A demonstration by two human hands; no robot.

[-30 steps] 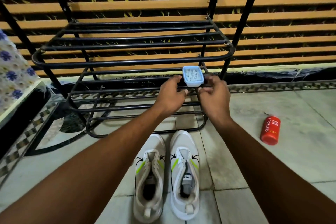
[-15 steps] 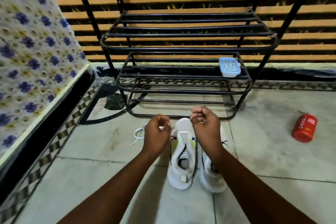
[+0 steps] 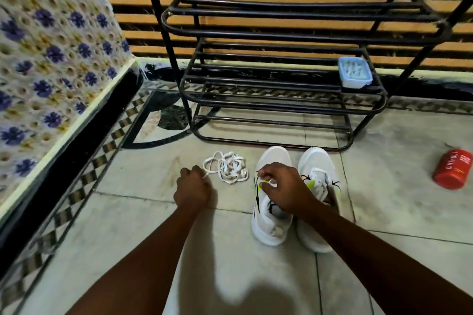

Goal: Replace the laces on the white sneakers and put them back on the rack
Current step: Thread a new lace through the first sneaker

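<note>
Two white sneakers stand side by side on the floor tiles, toes toward the black metal rack (image 3: 286, 107). The left sneaker (image 3: 271, 222) has a black and lime mark on its side; the right sneaker (image 3: 320, 169) is half hidden by my right arm. A tangled heap of white laces (image 3: 230, 167) lies on the floor left of the sneakers. My left hand (image 3: 193, 188) is closed around one end of that heap. My right hand (image 3: 284, 189) rests over the left sneaker's tongue, its fingers pinched on a white lace end.
A pale blue lidded box (image 3: 354, 72) sits on the rack's lower shelf at the right. A red bottle (image 3: 451, 172) lies on the floor far right. A flower-patterned cloth (image 3: 51, 46) over a raised ledge fills the left side.
Both hands left the blue box on the rack and came down to the floor. The left hand has moved left to the lace heap, the right onto the left sneaker. The camera swung right.
</note>
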